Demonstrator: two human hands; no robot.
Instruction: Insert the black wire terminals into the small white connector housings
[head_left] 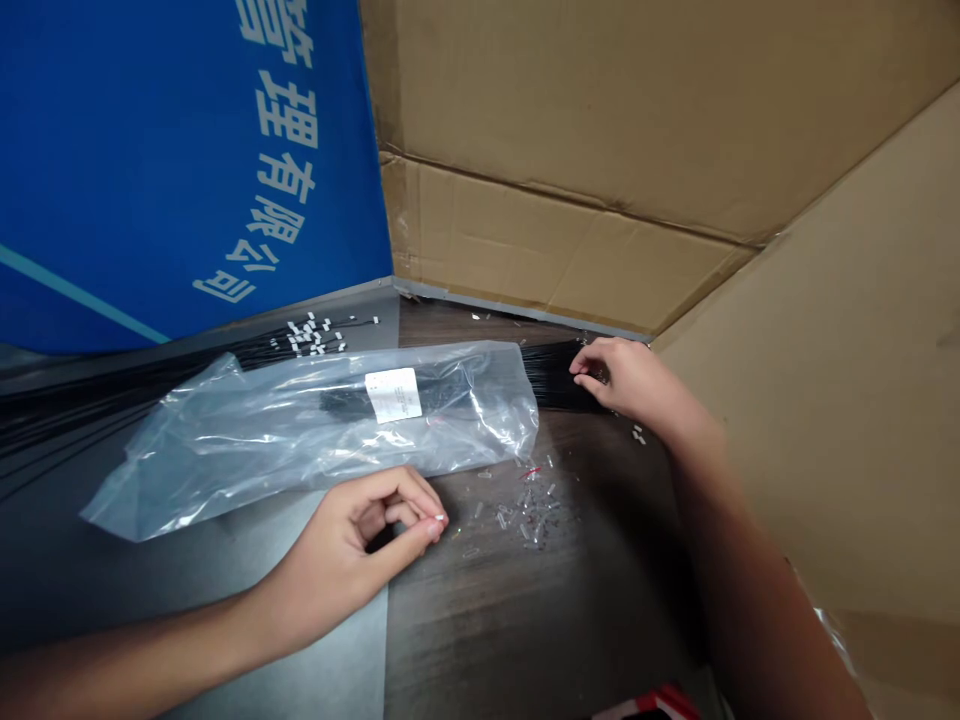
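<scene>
My left hand point(382, 535) is closed in a pinch, with a tiny white piece point(439, 518) between thumb and fingertip. It is in front of a clear plastic bag point(300, 440) that bears a white label point(394, 395). My right hand point(619, 378) is over the right end of a bundle of thin black wires point(551, 375). Its fingers are curled, with a small gap between thumb and index finger, and no held thing shows there. The bag covers the middle of the bundle. Small clear tube pieces point(529, 515) lie scattered between my hands.
More black wires with white connector ends point(311, 335) lie at the left behind the bag. Small white pieces point(638, 434) are below my right hand. Cardboard walls point(555, 240) stand behind and to the right, and a blue panel point(150, 150) at back left.
</scene>
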